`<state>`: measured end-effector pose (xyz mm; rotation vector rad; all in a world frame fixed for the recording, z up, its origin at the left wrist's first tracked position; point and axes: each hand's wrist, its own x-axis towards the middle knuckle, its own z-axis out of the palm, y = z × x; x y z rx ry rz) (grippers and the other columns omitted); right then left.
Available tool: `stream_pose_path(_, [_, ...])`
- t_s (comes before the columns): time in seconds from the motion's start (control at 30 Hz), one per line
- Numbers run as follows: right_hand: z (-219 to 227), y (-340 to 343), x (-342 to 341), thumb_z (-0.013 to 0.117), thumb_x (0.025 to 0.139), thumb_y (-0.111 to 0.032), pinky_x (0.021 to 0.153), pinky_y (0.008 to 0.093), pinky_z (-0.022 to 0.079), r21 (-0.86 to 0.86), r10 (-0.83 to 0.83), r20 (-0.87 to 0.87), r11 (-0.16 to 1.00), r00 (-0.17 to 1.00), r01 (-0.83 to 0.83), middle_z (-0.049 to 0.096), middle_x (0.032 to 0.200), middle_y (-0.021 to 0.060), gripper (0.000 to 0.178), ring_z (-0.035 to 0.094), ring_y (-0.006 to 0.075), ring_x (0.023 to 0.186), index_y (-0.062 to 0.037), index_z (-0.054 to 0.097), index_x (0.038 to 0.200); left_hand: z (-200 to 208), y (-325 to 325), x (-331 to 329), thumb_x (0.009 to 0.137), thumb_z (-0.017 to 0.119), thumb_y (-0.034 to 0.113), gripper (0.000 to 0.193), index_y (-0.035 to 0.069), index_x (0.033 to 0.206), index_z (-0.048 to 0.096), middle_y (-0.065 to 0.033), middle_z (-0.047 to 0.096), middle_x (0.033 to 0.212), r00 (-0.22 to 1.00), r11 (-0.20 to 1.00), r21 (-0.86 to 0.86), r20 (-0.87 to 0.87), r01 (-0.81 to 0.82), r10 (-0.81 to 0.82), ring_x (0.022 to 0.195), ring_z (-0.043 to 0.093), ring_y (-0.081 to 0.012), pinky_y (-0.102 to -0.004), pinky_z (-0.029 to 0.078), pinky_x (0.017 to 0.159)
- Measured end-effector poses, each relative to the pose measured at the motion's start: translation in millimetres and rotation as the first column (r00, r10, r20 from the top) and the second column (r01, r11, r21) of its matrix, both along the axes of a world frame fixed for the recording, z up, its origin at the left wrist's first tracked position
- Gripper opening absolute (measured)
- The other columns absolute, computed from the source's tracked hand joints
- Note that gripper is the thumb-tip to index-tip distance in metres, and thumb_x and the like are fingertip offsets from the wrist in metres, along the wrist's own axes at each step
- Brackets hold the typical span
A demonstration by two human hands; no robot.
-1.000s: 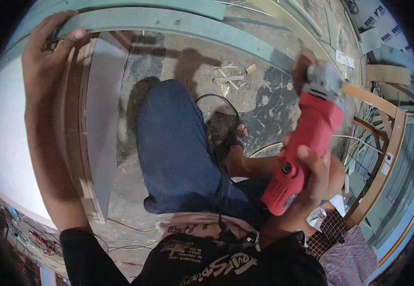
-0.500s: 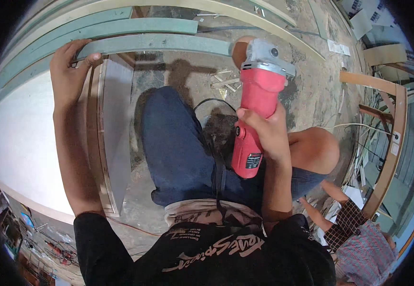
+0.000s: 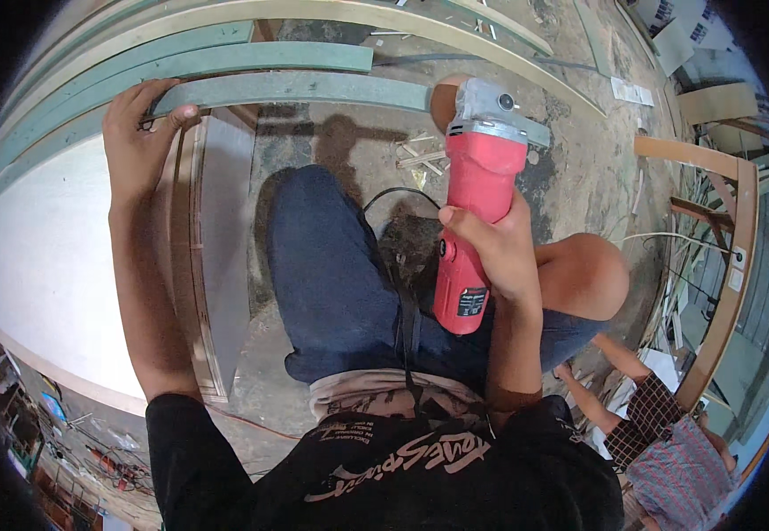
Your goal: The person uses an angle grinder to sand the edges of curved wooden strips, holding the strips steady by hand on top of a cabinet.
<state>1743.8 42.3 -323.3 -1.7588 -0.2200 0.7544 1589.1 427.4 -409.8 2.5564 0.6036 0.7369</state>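
Note:
My right hand (image 3: 501,248) is wrapped round the red body of an angle grinder (image 3: 484,164), thumb across its near side. The grinder's grey metal head lies over the right part of a pale green wooden strip (image 3: 305,90). A brown round disc (image 3: 444,104) shows at the head's left side; whether it touches the strip I cannot tell. On the left, my left hand (image 3: 141,133) grips the same strip, with the thumb on its near edge and the fingers over the far side. The strip's right end emerges beyond the grinder head.
A large white panel (image 3: 48,248) on a wooden frame stands at left. More green strips (image 3: 305,56) and a long cream strip (image 3: 402,19) lie farther off. Wood scraps (image 3: 420,155) litter the floor. A brown wooden frame (image 3: 730,265) and another person (image 3: 676,460) are at right.
The view has shifted slightly, so my left hand and the strip appear a little lower and farther right. Both hands keep their hold, and the grinder stays over the strip.

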Motion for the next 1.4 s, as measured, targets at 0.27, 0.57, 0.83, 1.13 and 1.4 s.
stream_pose_path(0.27, [1.2, -10.6, 2.1, 0.081, 0.082, -0.01, 0.057, 0.0296, 0.053, -0.065, 0.022, -0.03, 0.998, 0.999, -0.024, 0.066, 0.082, 0.0049, 0.033, 0.065, 0.0146, 0.062, -0.0008, 0.059, 0.105, -8.9, 6.3, -3.6, 0.078, 0.086, 0.039, 0.049, 0.008, 0.115, 0.075, -0.0142, 0.071, 0.113, 1.0, 0.997, -0.071, 0.03, -0.001, 0.003, 0.106, 0.066, -0.0303, -0.0413, 0.052, 0.091])
stream_pose_path(0.57, [23.4, -14.0, -23.4, 0.083, 0.08, -0.015, 0.063, 0.0283, 0.055, -0.096, -0.072, -0.153, 0.994, 0.986, 0.058, 0.068, 0.086, 0.007, 0.036, 0.067, 0.0147, 0.069, 0.0008, 0.061, 0.104, -12.1, -0.5, -4.6, 0.078, 0.087, 0.038, 0.05, 0.005, 0.114, 0.075, -0.0143, 0.07, 0.115, 0.986, 0.981, -0.188, 0.169, 0.039, -0.007, 0.106, 0.068, -0.028, -0.0399, 0.054, 0.093])
stream_pose_path(0.83, [14.2, -13.1, -30.9, 0.083, 0.08, -0.012, 0.063, 0.0287, 0.054, -0.089, -0.006, -0.204, 0.996, 0.979, -0.012, 0.067, 0.083, 0.0054, 0.036, 0.065, 0.0127, 0.069, 0.0005, 0.059, 0.104, -15.2, 5.7, -6.6, 0.08, 0.086, 0.037, 0.049, 0.005, 0.115, 0.075, -0.0151, 0.071, 0.114, 0.997, 0.995, -0.094, 0.081, 0.022, -0.015, 0.106, 0.068, -0.0278, -0.0394, 0.054, 0.093])
stream_pose_path(1.13, [-1.2, -12.7, -30.5, 0.08, 0.08, -0.014, 0.062, 0.0308, 0.057, -0.102, 0.018, -0.155, 0.994, 0.988, -0.034, 0.069, 0.089, 0.0096, 0.037, 0.07, 0.0182, 0.068, 0.0026, 0.06, 0.107, -12.1, 7.8, -6.1, 0.08, 0.085, 0.036, 0.048, 0.005, 0.115, 0.074, -0.0149, 0.071, 0.114, 0.998, 0.999, -0.045, 0.062, 0.008, -0.005, 0.106, 0.067, -0.0291, -0.0406, 0.054, 0.09])
stream_pose_path(1.4, [-3.2, -13.6, -30.7, 0.08, 0.08, -0.016, 0.062, 0.0314, 0.058, -0.098, 0.021, -0.15, 0.995, 0.989, -0.036, 0.069, 0.089, 0.0097, 0.038, 0.07, 0.0187, 0.069, 0.0024, 0.06, 0.107, -10.1, 7.1, -3.7, 0.081, 0.084, 0.034, 0.044, 0.006, 0.114, 0.075, -0.0137, 0.071, 0.115, 0.999, 1.0, -0.029, 0.048, 0.012, -0.01, 0.106, 0.066, -0.0288, -0.0402, 0.053, 0.09])
